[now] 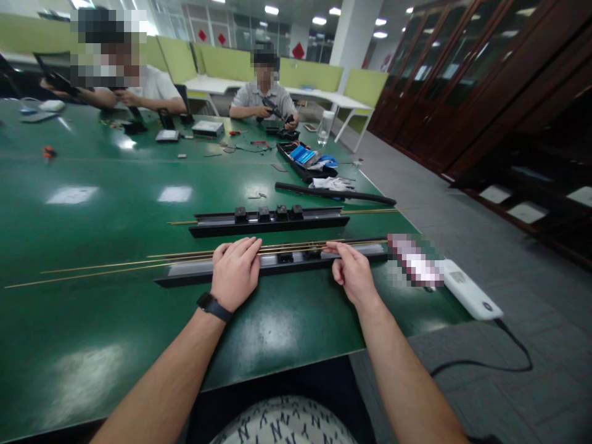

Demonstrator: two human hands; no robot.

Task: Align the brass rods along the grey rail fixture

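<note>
A long black rail [296, 262] lies across the green table [115, 209] just in front of me, with thin brass rods [115, 264] running along it and out to the left. My left hand [235, 271] lies flat on the rail, fingers stretched out together over the rods. My right hand [352, 271] is at the rail's right part, fingers curled in a pinch on a brass rod. A second black rail [271, 221] with several black blocks on it lies a little farther back.
A black bar [335, 193], white gloves [330, 183] and a black tray [303, 160] with blue parts lie beyond. A white device [469, 290] with a cable sits at the table's right corner. Two people work at the far side. Dark wooden cabinets [485, 80] stand on the right.
</note>
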